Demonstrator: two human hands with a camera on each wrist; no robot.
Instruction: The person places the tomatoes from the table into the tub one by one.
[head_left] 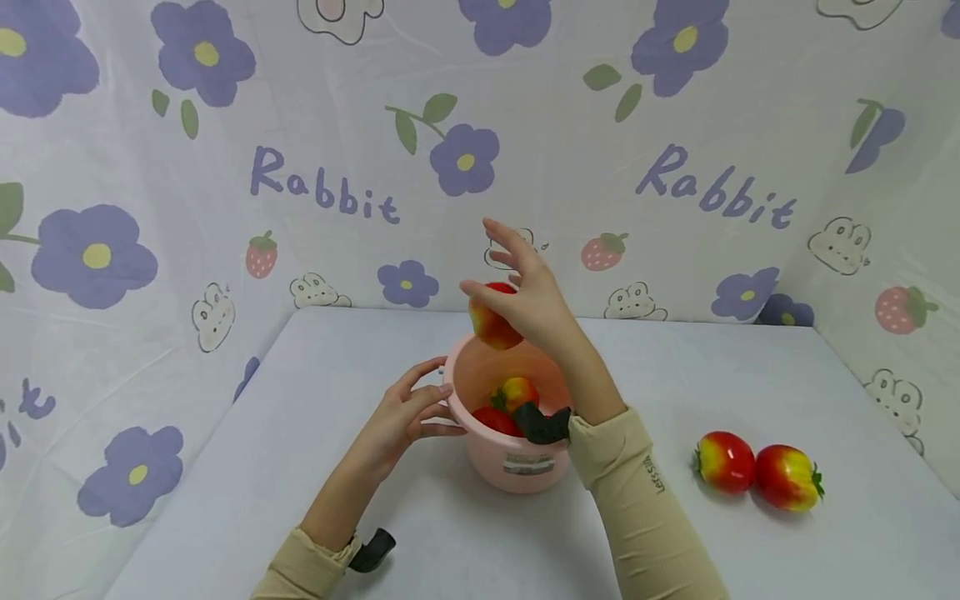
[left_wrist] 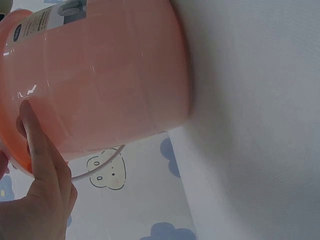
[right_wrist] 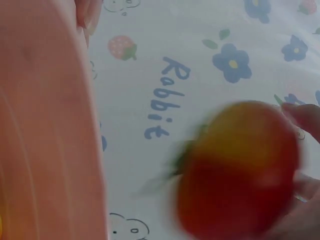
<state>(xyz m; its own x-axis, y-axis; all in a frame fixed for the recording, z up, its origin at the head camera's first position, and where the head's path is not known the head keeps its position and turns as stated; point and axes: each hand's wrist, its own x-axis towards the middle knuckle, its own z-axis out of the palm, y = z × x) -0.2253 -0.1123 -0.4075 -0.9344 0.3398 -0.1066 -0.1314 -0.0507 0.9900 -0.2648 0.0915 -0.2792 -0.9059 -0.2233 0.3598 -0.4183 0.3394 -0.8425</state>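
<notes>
A pink bucket (head_left: 517, 471) stands upright on the table, with several red-and-yellow, apple-like fruits (head_left: 519, 393) inside. My left hand (head_left: 401, 412) grips its left rim; in the left wrist view, fingers lie along the outer wall. Above the bucket's mouth, my right hand (head_left: 532, 300) has its fingers spread wide. Another red-and-yellow fruit (right_wrist: 240, 170) is just below the thumb, over the opening, and looks blurred in the right wrist view while the cloth behind is sharper. A black wrist mount (head_left: 542, 423) hides part of the bucket's front rim.
Two more red-and-yellow fruits (head_left: 787, 477) lie side by side on the white table (head_left: 645, 533), right of the bucket. A printed cloth (head_left: 525, 108) with flowers and rabbits hangs behind the table. The bucket's thin white handle (left_wrist: 102, 166) hangs at its side.
</notes>
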